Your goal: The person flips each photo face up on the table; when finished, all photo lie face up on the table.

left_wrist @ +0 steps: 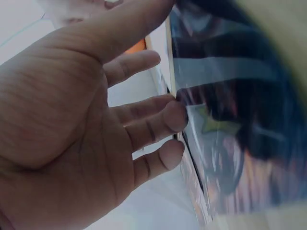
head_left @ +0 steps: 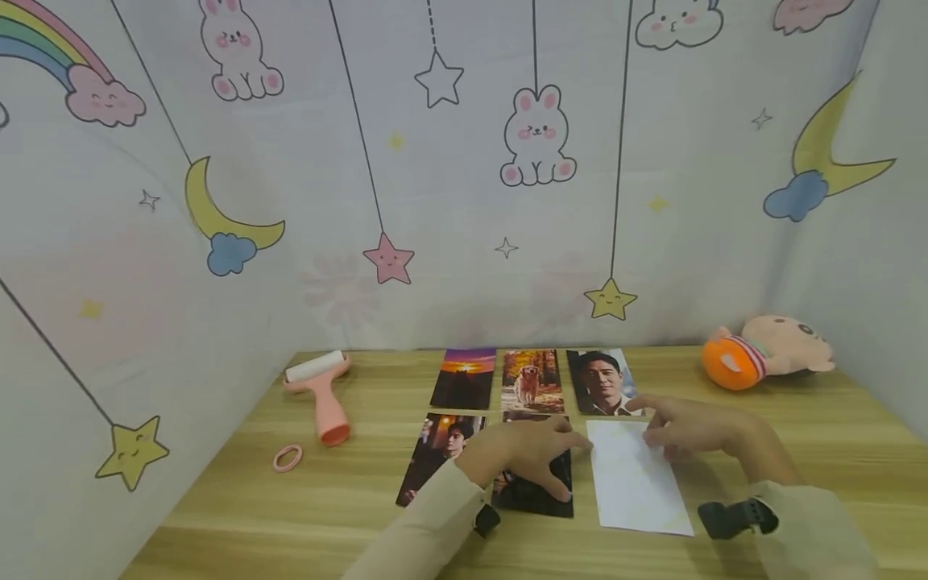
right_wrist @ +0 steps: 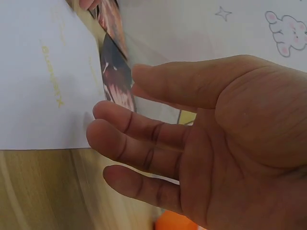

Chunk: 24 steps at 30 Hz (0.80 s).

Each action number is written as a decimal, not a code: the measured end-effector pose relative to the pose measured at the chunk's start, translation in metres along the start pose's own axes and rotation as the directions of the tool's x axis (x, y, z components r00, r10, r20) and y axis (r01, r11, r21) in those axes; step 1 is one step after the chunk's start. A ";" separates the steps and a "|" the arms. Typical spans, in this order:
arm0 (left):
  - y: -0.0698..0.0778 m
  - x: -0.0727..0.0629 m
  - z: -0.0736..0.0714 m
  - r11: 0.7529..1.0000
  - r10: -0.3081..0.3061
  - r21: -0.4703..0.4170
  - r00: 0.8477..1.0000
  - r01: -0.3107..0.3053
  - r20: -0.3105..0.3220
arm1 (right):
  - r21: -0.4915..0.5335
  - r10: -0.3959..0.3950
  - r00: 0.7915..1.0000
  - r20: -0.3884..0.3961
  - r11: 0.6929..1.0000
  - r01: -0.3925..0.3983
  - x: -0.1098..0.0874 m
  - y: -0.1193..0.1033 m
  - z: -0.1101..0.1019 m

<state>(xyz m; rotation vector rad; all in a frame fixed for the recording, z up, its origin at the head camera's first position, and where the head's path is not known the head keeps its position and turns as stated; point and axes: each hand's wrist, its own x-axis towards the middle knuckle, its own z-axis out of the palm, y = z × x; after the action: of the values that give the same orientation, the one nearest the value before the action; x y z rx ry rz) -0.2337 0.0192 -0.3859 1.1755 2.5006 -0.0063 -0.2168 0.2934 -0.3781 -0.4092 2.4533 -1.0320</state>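
Observation:
Two rows of photo prints lie on the wooden table. A sunset print [head_left: 465, 387], a dog print [head_left: 529, 385] and a portrait print [head_left: 601, 383] form the far row. Nearer are another portrait print [head_left: 437, 453], a dark print [head_left: 536, 506] and a blank-faced white sheet [head_left: 638, 491], which bears yellow lettering in the right wrist view. My left hand [head_left: 532, 453] rests over the dark print with fingers spread, partly covering it; one fingertip reaches the white sheet's left edge. Beside that sheet's upper right edge is my right hand [head_left: 696, 431], its fingers loosely bent, holding nothing.
A pink-handled roller [head_left: 329, 407] with a white cylinder lies at the left, and a small pink ring [head_left: 287, 458] is in front of it. Toward the back right lies a plush doll [head_left: 768, 354] with an orange part. A patterned white curtain [head_left: 464, 201] stands behind the table.

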 end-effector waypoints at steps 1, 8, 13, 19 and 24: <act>0.003 0.001 0.000 1.000 -0.002 0.006 1.000 0.002 -0.001 | 0.008 -0.002 1.000 0.001 1.000 0.002 -0.001 0.001 -0.002; 0.017 0.003 -0.002 0.993 -0.018 0.119 1.000 0.020 -0.021 | 0.025 0.036 0.999 0.002 0.999 -0.036 -0.008 0.004 -0.009; 0.013 0.000 -0.002 0.997 -0.037 0.073 0.999 0.038 -0.003 | 0.025 0.056 0.998 0.005 0.998 -0.056 -0.010 0.006 -0.012; 0.010 0.003 -0.004 0.999 -0.011 0.053 1.000 0.010 0.024 | 0.028 0.067 0.998 0.006 0.997 -0.067 -0.015 0.010 -0.017; 0.018 0.011 -0.003 0.999 0.000 0.054 1.000 -0.001 0.008 | 0.045 0.091 0.996 0.025 0.995 -0.092 -0.019 0.010 -0.017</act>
<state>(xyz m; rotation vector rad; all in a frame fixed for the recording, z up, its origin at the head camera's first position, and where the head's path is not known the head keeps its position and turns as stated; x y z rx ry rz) -0.2283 0.0395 -0.3843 1.1948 2.5082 -0.0784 -0.2103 0.3183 -0.3695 -0.2897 2.3995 -1.0376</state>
